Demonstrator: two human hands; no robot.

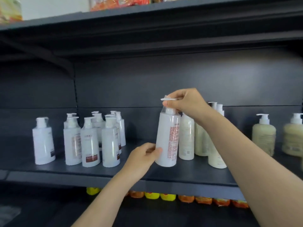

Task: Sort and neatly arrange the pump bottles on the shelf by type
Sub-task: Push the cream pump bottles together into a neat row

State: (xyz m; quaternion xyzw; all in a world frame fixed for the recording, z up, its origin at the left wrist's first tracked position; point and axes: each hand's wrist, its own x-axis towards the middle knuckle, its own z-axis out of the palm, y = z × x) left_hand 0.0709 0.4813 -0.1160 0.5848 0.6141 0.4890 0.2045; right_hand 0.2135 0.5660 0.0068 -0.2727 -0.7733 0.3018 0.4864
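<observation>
Two hands hold one white pump bottle [168,138] near the middle of the dark shelf [114,176]. It is slightly tilted and sits just left of the cream bottles [264,136]. The right hand [183,102] has its grip pinched on the pump head from above. The left hand [142,155] has its grip closed on the lower left side, thumb and fingertips against the plastic. The label bears a column of red print, too small to read. A cluster of white bottles [90,140] stands toward the shelf's left end, and some carry a brown band with blurred writing. Yellow and orange packs [165,196] show below the front edge.
</observation>
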